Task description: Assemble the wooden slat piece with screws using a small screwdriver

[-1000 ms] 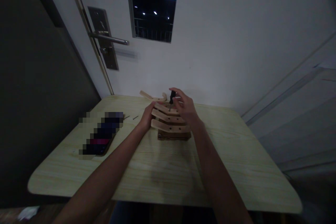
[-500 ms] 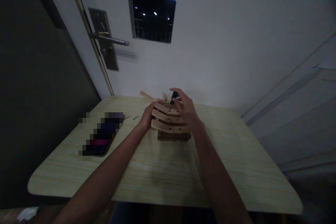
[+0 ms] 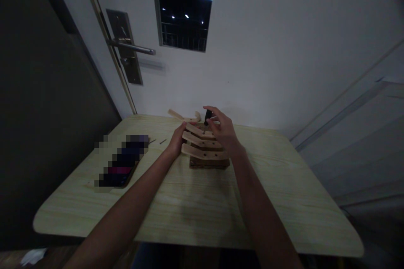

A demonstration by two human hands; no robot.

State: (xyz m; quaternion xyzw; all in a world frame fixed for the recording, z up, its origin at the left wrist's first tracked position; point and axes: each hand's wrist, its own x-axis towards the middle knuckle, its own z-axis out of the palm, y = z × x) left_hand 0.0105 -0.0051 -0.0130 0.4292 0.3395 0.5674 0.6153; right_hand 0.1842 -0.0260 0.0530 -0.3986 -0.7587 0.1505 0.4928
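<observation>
In front of me lies a wooden hook rack: several pale bent wooden hooks (image 3: 202, 154) in a row across a dark brown board (image 3: 208, 164). Dark holes or screw heads dot the hooks. My left hand (image 3: 176, 141) is closed on the rack's left side near the farthest hook, its fingertips partly hidden behind it. My right hand (image 3: 224, 128) pinches the black handle of a screwdriver (image 3: 207, 117), held tilted with its tip down at the farthest hook. The exact contact of the tip is too small to make out.
Behind the rack lies a loose pale hook (image 3: 184, 117). Two thin screws (image 3: 163, 141) rest left of my left hand, beside a phone (image 3: 126, 164) with a blurred screen. The light wooden table (image 3: 284, 201) meets a white door with a metal handle (image 3: 134, 47).
The screwdriver handle and the fingers of my right hand have shifted very slightly left. My left hand and the rack stay in place.
</observation>
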